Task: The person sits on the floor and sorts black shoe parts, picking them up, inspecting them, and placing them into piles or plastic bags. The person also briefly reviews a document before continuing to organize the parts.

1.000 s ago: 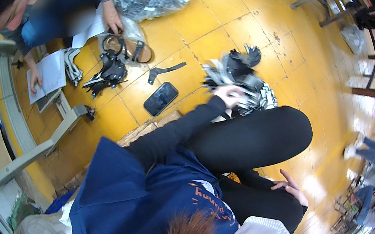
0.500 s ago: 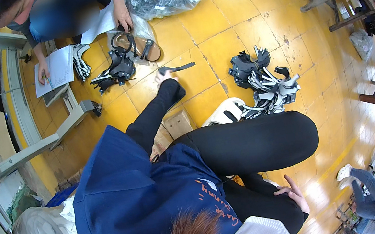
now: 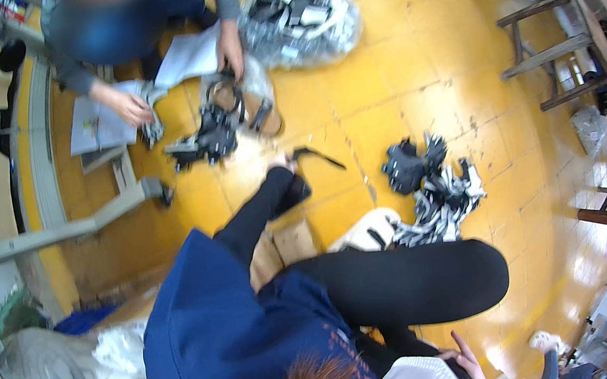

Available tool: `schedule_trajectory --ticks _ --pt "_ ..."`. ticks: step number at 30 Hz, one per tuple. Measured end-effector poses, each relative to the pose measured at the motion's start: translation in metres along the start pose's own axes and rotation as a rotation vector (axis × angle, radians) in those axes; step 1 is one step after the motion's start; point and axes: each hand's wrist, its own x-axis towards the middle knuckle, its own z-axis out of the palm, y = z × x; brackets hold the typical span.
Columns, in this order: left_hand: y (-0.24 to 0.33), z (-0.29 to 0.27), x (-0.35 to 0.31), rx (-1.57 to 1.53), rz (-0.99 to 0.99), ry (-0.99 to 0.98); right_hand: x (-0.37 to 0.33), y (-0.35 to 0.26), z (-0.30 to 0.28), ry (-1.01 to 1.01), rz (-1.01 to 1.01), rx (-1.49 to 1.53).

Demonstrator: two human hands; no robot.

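My left hand (image 3: pixel 280 163), its arm stretched out over the floor, is closed on a black strap (image 3: pixel 320 156) whose free end hangs to the right. Part of that hand is hidden by the dark sleeve. Down by my lap, my right hand (image 3: pixel 465 362) holds nothing that I can see and has a finger stretched out. A tan-soled sandal (image 3: pixel 269 120) with black straps lies beyond my left hand. Beside the sandal is a bunch of black strap pieces (image 3: pixel 209 144). Black pieces (image 3: pixel 406 166) and black-and-white straps (image 3: pixel 447 206) lie in piles to the right.
A co-worker crouches opposite, one hand (image 3: pixel 230 49) at the sandal and the other (image 3: pixel 129 108) at white straps beside a notebook (image 3: pixel 98 126). A clear plastic bag (image 3: pixel 301 9) of parts stands behind. A white stool (image 3: pixel 363 234) and brown box (image 3: pixel 295 243) are near my knee.
The view has shifted, so the floor things appear lower. The co-worker's writing hand has moved from the notebook to the white straps. My strap's free end now droops downward.
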Motion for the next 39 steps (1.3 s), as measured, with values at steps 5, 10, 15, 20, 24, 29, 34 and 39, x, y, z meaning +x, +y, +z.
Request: schedule_trajectory --ticks 5,10,15,20,24,29,34,39 --pt "0.076 0.066 -0.030 -0.405 0.321 -0.024 0.034 0.007 -0.013 -0.054 -0.006 0.051" --pt "0.245 0.081 -0.119 -0.403 0.555 -0.505 0.062 0.011 -0.022 -0.109 -0.010 -0.027" --pt "0.325 0.091 -0.162 -0.784 0.256 -0.971 0.066 0.012 -0.021 -0.126 -0.018 -0.055" --pt "0.276 0.124 -0.122 -0.508 0.265 -0.756 0.053 0.025 -0.026 -0.128 -0.036 -0.050" --pt "0.145 0.097 -0.039 -0.403 0.124 -0.347 0.034 0.036 -0.031 -0.132 -0.028 -0.048" --pt "0.003 -0.035 0.009 -0.661 -0.089 0.418 0.024 0.034 -0.021 -0.117 -0.002 -0.046" --pt "-0.056 -0.155 0.010 -0.006 -0.302 0.793 0.029 0.019 -0.011 -0.094 0.028 -0.078" --pt "-0.107 -0.208 -0.003 0.474 -0.317 0.377 0.034 0.010 -0.012 -0.071 0.038 -0.113"
